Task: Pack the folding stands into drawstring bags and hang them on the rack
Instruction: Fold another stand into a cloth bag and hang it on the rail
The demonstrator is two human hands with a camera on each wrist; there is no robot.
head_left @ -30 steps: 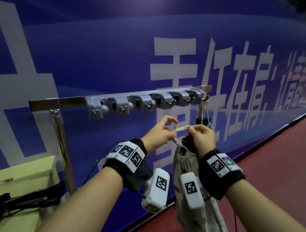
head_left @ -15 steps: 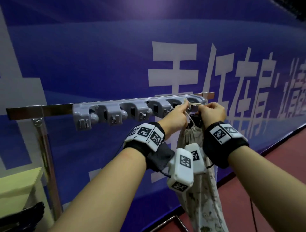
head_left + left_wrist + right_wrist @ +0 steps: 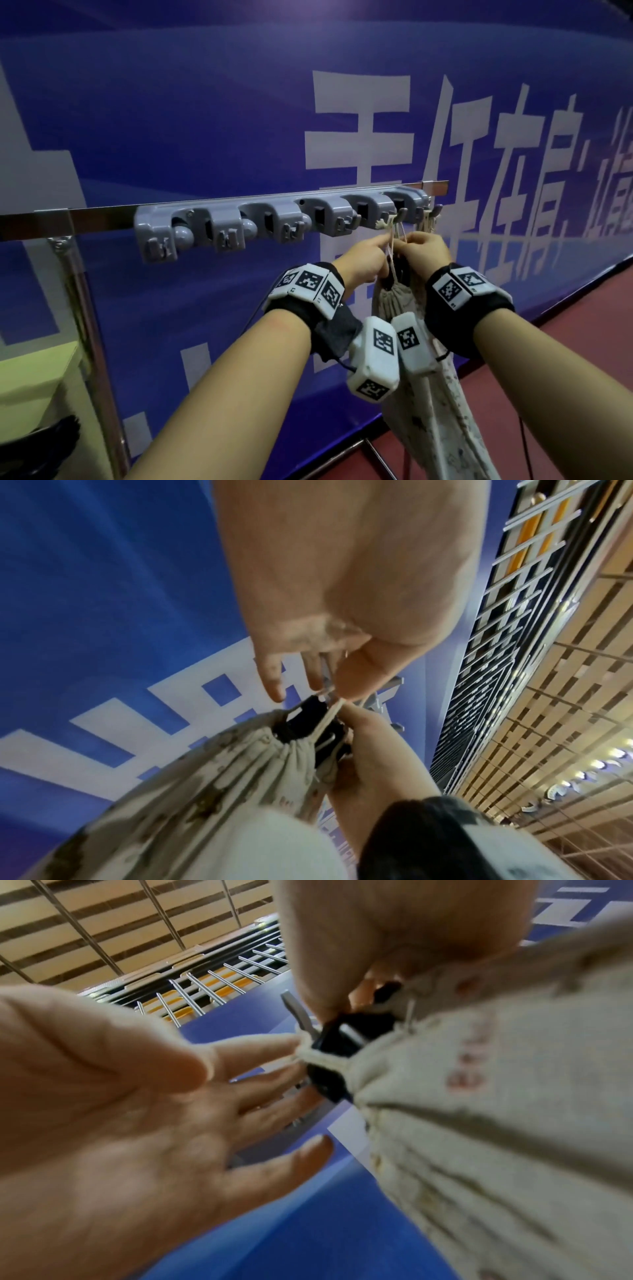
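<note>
Two hands meet just under the grey rack (image 3: pixel 274 222), close to its 3 o'clock end. We see a pale printed bag (image 3: pixel 442 428) hanging there by its cord (image 3: pixel 392 246), which runs up to a small hook (image 3: pixel 400 214) on the rack. The knotted end of the cord sits beside that hook. A black stand (image 3: pixel 308 718) pokes out of the gathered mouth of the bag.

Our left hand (image 3: pixel 363 260) is at 9 o'clock of the cord. Its fingers (image 3: pixel 260 1053) are straight and spread, gripping nothing. In the right wrist view the forefinger tip just touches the cord where it leaves the bag mouth, and the thumb stays apart from it.

Our right hand (image 3: pixel 424 253) is at 3 o'clock of the cord. Its fingers (image 3: pixel 352 721) are curled in tight against the neck of the bag and the cord, holding them just above the stand's black top. The body of the bag drops toward 6 o'clock between our two wrists.

Further cords (image 3: pixel 428 222) hang from the last hook, at 3 o'clock of our bag; what they carry is hidden behind the right hand.

The rack sits on a metal rail (image 3: pixel 102 217) before a blue banner (image 3: pixel 205 120) with white characters. At 8 o'clock a yellow-green desk (image 3: pixel 30 370) shows, with a dark, blurred object (image 3: pixel 51 435) at 6 o'clock of it.
</note>
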